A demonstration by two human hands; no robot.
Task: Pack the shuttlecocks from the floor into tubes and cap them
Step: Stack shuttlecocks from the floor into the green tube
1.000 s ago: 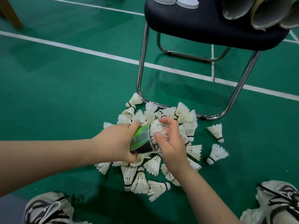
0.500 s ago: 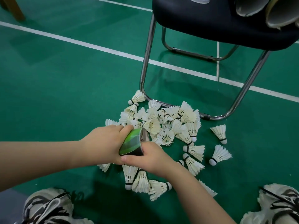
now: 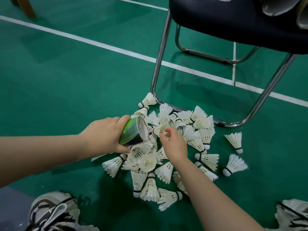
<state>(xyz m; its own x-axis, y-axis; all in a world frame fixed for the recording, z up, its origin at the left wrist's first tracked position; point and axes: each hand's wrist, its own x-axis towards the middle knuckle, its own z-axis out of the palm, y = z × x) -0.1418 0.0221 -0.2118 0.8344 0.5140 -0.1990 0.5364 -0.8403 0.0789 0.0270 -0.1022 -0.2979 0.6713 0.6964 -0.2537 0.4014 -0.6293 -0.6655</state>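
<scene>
Head view. Left hand clenched round a green-and-black tube, grip wrapped about its body, open mouth tilted toward the pile of shuttlecocks on the green floor. Inside of the tube grey and dim; contents hard to make out. Lower end of the tube hidden behind the palm.

Right hand just beside the tube mouth, fingertips pinching the feather rim of one shuttlecock at the top of the pile; cork end of that one hidden among its neighbours.

Pile heaped just in front of the chair, touching its chrome floor rail. Two loose shuttlecocks lying apart, right of the pile, under the seat's right leg.

Chair seat dark, cut off by the top and right edges. On it, pale tube ends, only partly in frame. Something white at the top edge of the seat, too cropped to tell.

Patterned shoes at both lower corners, cut off by the frame. Brown wooden leg at top left, far from the chair, mostly out of view.
</scene>
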